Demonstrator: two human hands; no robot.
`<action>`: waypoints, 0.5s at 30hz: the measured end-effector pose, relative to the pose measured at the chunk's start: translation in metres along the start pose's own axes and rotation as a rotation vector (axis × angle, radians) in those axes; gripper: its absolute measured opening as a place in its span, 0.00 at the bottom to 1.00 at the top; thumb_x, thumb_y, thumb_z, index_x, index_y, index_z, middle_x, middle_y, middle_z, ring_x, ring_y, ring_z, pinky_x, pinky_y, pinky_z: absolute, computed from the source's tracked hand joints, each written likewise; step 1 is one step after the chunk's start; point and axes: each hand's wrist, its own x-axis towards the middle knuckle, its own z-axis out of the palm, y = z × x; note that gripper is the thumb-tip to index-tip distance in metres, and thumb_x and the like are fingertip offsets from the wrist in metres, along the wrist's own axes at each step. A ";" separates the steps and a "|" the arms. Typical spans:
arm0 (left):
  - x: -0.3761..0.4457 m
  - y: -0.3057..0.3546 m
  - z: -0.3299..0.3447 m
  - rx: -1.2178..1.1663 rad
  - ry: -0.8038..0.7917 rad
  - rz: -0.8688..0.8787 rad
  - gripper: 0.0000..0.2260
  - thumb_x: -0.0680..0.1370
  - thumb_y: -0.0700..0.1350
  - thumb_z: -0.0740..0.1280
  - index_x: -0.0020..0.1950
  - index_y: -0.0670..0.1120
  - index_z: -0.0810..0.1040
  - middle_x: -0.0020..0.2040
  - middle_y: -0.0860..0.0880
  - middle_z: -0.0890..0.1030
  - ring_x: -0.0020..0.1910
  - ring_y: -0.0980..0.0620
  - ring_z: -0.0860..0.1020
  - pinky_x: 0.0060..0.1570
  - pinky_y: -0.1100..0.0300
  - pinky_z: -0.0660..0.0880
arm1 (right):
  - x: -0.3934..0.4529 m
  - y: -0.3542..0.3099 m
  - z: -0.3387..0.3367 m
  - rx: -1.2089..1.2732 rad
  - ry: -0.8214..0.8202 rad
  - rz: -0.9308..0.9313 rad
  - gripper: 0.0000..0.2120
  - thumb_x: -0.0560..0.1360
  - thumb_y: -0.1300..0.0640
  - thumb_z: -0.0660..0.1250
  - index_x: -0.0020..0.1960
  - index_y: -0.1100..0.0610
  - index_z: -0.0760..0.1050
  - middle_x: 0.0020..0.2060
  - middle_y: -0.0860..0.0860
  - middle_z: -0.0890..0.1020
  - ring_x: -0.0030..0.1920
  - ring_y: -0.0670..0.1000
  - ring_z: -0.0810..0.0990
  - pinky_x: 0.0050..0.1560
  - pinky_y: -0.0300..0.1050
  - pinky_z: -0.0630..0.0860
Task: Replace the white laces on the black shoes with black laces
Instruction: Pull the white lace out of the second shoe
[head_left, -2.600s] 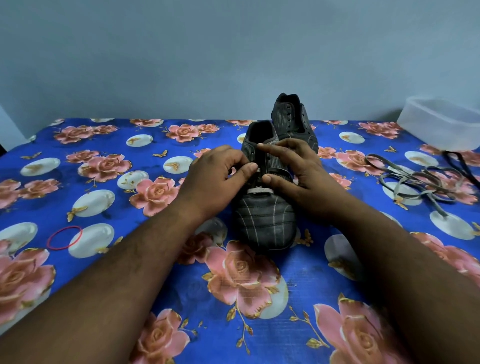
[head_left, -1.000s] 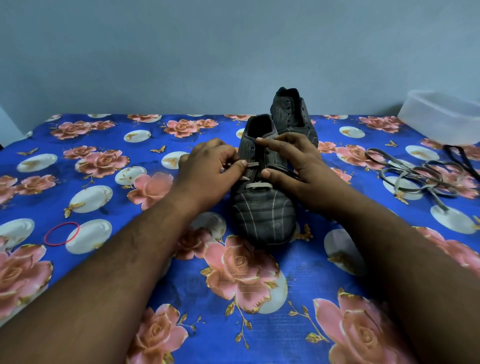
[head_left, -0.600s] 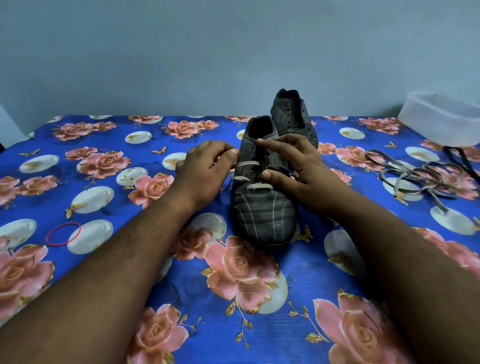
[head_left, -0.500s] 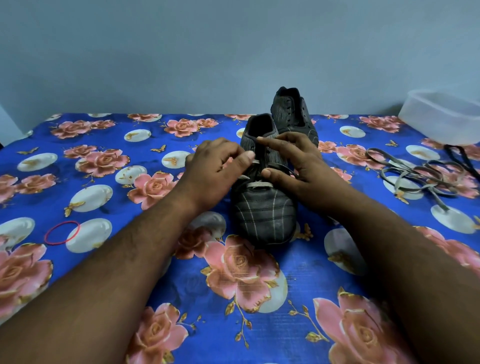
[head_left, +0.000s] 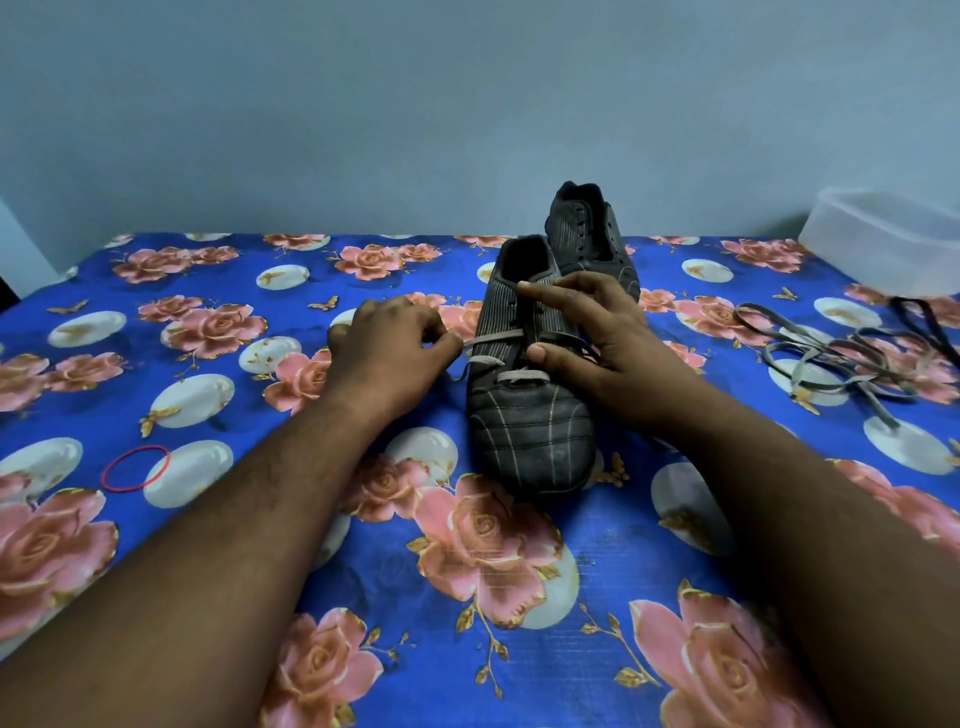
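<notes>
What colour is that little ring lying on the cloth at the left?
The rubber band is red, seen in the head view.

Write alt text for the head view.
A left hand pulls a white lace sideways out of the near black shoe while the right hand steadies it on a blue floral cloth; loose laces lie right.
</notes>
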 end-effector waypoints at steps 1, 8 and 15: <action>0.000 0.000 0.000 -0.064 0.025 0.032 0.13 0.79 0.61 0.64 0.46 0.53 0.80 0.51 0.53 0.79 0.60 0.46 0.74 0.59 0.47 0.67 | 0.000 0.000 -0.001 0.005 0.001 -0.003 0.27 0.76 0.35 0.65 0.74 0.35 0.66 0.68 0.45 0.66 0.71 0.48 0.65 0.75 0.57 0.64; -0.006 0.017 0.005 -0.366 0.017 0.416 0.13 0.79 0.64 0.59 0.47 0.58 0.76 0.47 0.57 0.76 0.52 0.50 0.76 0.58 0.42 0.71 | 0.000 -0.001 -0.001 -0.004 -0.002 -0.009 0.28 0.76 0.35 0.65 0.75 0.37 0.67 0.68 0.48 0.67 0.71 0.49 0.65 0.74 0.55 0.64; -0.001 0.012 0.004 -0.209 -0.008 0.217 0.11 0.74 0.61 0.61 0.42 0.55 0.74 0.45 0.57 0.75 0.54 0.49 0.73 0.55 0.47 0.71 | -0.001 -0.003 -0.001 -0.001 -0.002 0.003 0.28 0.76 0.37 0.65 0.75 0.37 0.67 0.68 0.47 0.67 0.71 0.50 0.65 0.74 0.57 0.64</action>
